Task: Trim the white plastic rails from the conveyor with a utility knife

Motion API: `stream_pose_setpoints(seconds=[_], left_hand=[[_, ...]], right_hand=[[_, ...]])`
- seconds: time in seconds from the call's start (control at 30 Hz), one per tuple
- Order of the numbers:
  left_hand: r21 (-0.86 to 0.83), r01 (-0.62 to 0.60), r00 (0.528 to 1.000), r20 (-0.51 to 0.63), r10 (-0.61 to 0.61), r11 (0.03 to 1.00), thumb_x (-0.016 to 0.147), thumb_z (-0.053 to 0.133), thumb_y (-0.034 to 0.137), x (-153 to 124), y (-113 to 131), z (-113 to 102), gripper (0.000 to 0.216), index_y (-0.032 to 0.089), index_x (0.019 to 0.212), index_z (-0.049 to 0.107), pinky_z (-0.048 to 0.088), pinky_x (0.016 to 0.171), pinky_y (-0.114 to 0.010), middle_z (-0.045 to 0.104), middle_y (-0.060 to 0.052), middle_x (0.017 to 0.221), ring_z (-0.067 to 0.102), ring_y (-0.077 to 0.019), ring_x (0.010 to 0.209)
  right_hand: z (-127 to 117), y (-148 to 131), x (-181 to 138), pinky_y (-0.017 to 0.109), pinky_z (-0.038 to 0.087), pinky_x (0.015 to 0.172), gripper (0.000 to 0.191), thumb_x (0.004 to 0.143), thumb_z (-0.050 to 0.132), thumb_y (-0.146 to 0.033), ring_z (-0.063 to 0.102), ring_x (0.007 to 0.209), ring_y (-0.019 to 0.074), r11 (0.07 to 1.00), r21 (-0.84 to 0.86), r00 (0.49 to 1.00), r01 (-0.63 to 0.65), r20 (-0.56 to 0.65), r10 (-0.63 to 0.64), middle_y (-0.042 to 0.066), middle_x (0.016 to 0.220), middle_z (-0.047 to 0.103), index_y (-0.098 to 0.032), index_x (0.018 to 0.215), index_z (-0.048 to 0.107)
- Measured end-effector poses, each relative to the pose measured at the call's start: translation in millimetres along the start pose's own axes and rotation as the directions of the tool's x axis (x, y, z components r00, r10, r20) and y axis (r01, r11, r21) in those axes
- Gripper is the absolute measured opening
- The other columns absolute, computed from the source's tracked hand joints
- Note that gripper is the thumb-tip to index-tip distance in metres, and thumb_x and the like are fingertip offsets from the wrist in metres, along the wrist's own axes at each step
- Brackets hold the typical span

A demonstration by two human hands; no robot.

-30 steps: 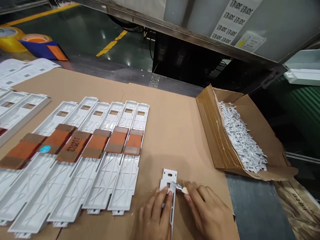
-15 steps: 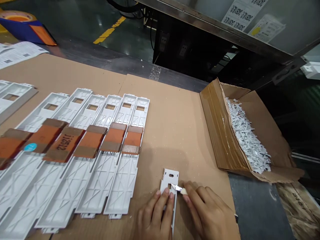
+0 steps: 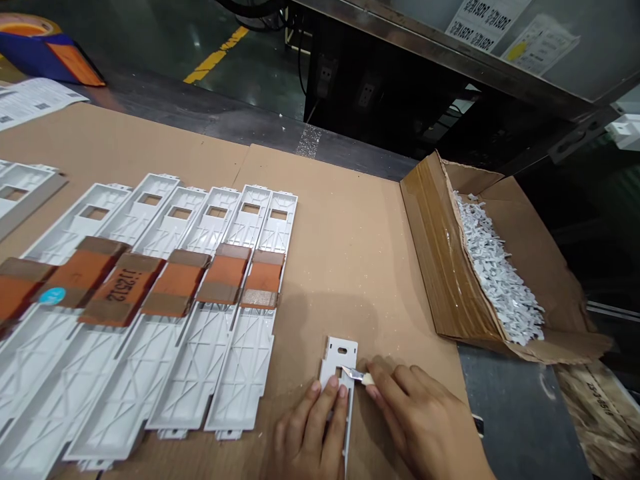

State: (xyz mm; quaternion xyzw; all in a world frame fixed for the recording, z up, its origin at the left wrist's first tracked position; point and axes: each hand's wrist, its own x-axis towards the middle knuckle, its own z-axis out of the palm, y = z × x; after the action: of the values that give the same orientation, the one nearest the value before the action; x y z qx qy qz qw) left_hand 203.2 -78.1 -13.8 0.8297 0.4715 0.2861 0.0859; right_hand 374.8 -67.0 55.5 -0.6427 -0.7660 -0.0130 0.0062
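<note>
A craft knife with a pointed metal blade and a pale handle is pinched in my right hand. Its blade tip lies at the small rectangular opening of a narrow white plastic part. My left hand holds that part against the cardboard, fingertips pressed on its face just below the opening; its thumb is hidden. The part's lower end runs out of sight under the left hand.
Several long white ribbed plastic panels lie side by side to the left, with orange-and-brown blocks across them. A cardboard box of small white pieces stands at right. Papers lie far left.
The view has shifted slightly, and my right wrist has turned a little. Both hands keep their places on the part and the knife, with the blade still at the opening.
</note>
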Motion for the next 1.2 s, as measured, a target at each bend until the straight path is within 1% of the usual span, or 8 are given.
stream_pose_setpoints(seconds=[0.13,0.27,0.5,0.63,0.8,0.9,1.1,1.2], left_hand=[[0.002,-0.011,1.0,0.006,0.011,1.0,0.083,0.041,0.009,1.0,-0.3,-1.1,0.04,0.024,0.115,0.061,0.038,0.076,-0.029,0.069,-0.001,0.106,0.058,-0.0148,0.101],[0.018,-0.032,0.999,-0.001,0.032,0.999,0.085,0.039,0.008,1.9,-0.7,-1.4,0.038,0.022,0.112,0.062,0.037,0.075,-0.028,0.069,0.0,0.107,0.057,-0.0146,0.101],[0.057,-0.032,0.999,0.003,0.032,0.998,0.083,0.04,0.008,0.3,0.9,-0.8,0.041,0.024,0.115,0.06,0.038,0.074,-0.029,0.069,0.001,0.106,0.06,-0.0141,0.099],[0.06,-0.017,1.0,-0.001,0.017,0.998,0.084,0.039,0.007,-1.2,3.3,0.9,0.044,0.024,0.12,0.057,0.037,0.071,-0.029,0.069,0.0,0.105,0.061,-0.0145,0.099],[0.076,0.01,0.999,-0.036,-0.007,0.997,0.087,0.036,0.007,0.6,7.0,2.9,0.039,0.024,0.111,0.062,0.036,0.073,-0.03,0.07,0.001,0.102,0.062,-0.0144,0.094],[0.084,0.018,0.999,-0.053,-0.014,0.996,0.087,0.036,0.007,3.6,8.2,2.7,0.038,0.024,0.106,0.064,0.036,0.07,-0.03,0.071,0.002,0.1,0.064,-0.0145,0.091],[0.107,-0.004,0.997,-0.08,0.013,0.994,0.086,0.036,0.004,7.3,8.4,2.5,0.037,0.021,0.101,0.065,0.037,0.067,-0.03,0.071,0.002,0.097,0.064,-0.0144,0.087],[0.117,-0.01,0.997,-0.075,0.019,0.993,0.085,0.037,0.003,6.9,8.2,2.8,0.037,0.021,0.101,0.065,0.037,0.067,-0.03,0.071,0.002,0.096,0.064,-0.0146,0.087]], right_hand=[[-7.2,6.5,13.2,0.031,0.033,0.048,0.041,0.097,0.025,-0.031,0.056,0.054,0.0181,0.999,-0.021,0.994,0.046,0.1,-0.044,0.001,0.063,0.059,-0.025,0.08,0.062],[-14.6,12.5,28.5,0.032,0.031,0.049,0.034,0.094,0.034,-0.027,0.054,0.053,0.0188,0.991,-0.037,0.982,0.131,0.14,-0.124,0.0,0.061,0.057,-0.025,0.072,0.06],[-19.9,24.8,51.1,0.032,0.028,0.052,0.012,0.084,0.055,-0.025,0.054,0.057,0.0184,0.957,-0.061,0.939,0.283,0.222,-0.263,0.0,0.061,0.058,-0.023,0.073,0.059],[-20.2,30.0,62.2,0.032,0.026,0.052,0.013,0.082,0.061,-0.025,0.052,0.059,0.0176,0.943,-0.024,0.911,0.331,0.268,-0.313,0.0,0.062,0.059,-0.023,0.07,0.057],[-23.6,33.3,77.4,0.032,0.027,0.054,0.013,0.075,0.07,-0.023,0.051,0.06,0.018,0.907,0.003,0.865,0.42,0.3,-0.402,-0.002,0.06,0.059,-0.022,0.068,0.059],[-26.2,33.0,89.3,0.032,0.025,0.051,0.012,0.071,0.072,-0.02,0.05,0.058,0.0172,0.875,0.002,0.826,0.485,0.328,-0.459,-0.001,0.059,0.058,-0.022,0.066,0.061],[-31.5,30.8,114.4,0.033,0.025,0.054,0.011,0.073,0.067,-0.016,0.049,0.058,0.0163,0.787,-0.017,0.713,0.617,0.436,-0.549,0.0,0.058,0.059,-0.023,0.066,0.064],[-35.2,26.4,126.3,0.033,0.025,0.056,0.018,0.072,0.066,-0.013,0.047,0.057,0.0157,0.723,-0.03,0.655,0.69,0.451,-0.606,-0.001,0.057,0.059,-0.023,0.058,0.06]])
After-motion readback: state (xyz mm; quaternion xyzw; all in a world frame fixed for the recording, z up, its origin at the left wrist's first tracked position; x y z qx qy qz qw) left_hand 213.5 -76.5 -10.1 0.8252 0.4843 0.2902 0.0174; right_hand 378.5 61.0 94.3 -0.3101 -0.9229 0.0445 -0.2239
